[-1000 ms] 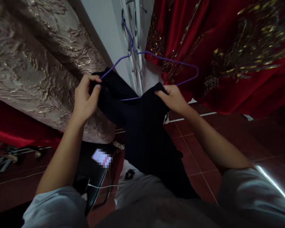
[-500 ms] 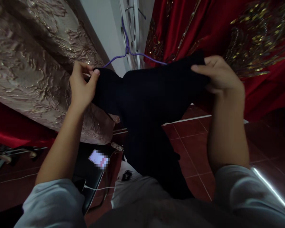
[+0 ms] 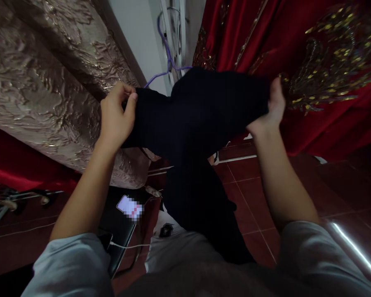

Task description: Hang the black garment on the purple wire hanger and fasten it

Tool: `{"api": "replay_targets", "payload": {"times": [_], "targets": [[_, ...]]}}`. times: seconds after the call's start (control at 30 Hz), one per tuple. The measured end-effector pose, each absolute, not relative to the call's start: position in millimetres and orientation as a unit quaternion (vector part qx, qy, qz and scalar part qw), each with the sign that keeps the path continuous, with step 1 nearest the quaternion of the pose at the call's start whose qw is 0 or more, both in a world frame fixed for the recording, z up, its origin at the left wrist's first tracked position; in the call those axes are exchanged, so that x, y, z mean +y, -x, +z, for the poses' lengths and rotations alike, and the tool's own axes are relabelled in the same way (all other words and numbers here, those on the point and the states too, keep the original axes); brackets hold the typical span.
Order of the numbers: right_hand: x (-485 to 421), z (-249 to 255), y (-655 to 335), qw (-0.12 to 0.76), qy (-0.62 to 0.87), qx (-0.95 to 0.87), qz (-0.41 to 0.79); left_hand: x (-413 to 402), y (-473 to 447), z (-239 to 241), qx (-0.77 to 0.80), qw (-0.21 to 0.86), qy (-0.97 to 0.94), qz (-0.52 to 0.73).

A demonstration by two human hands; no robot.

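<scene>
A dark navy garment [image 3: 200,111] is stretched between my hands and hangs down toward my lap; its exact kind is hard to make out. My left hand [image 3: 119,111] pinches its upper left edge between thumb and fingers. At its right end, my right hand [image 3: 272,109] holds the cloth up, palm turned inward and fingers pointing upward; the cloth hides part of the grip. Just behind the garment's top edge is a purple hanger [image 3: 168,62], its lower bar partly covered by the cloth.
Embroidered pinkish fabric [image 3: 62,82] hangs on the left, and a red gown with gold sequins [image 3: 327,78] on the right. A lit phone [image 3: 130,207] lies on a black seat [image 3: 120,235], beside a white cable [image 3: 130,246]. Red tiles [image 3: 247,198] cover the floor.
My right hand has moved left and turned its palm inward, bringing the garment's right end with it. My left hand has shifted slightly right. More of the hanger is covered.
</scene>
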State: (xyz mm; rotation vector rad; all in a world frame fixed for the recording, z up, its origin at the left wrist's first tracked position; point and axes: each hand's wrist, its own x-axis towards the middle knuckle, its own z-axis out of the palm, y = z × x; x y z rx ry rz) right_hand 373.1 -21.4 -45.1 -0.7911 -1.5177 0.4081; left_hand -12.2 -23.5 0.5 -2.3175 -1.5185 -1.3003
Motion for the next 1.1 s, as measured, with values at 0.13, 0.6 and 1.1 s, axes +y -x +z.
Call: {"api": "replay_targets", "payload": {"times": [0.13, 0.6, 1.1], "targets": [[-26.3, -13.5, -353.8, 0.649, 0.397, -0.602, 0.242, -16.7, 11.4, -1.1, -0.483, 0.044, 0.758, -0.436], [-51.2, -20.4, -301.1, 0.644, 0.350, -0.586, 0.346, 2.2, 21.4, -9.9, -0.555, 0.093, 0.733, -0.381], [-79.4, -17.4, -320.4, 0.528, 0.255, -0.652, 0.481, 8.3, 39.2, -6.8, -0.548, 0.093, 0.726, -0.405]]}}
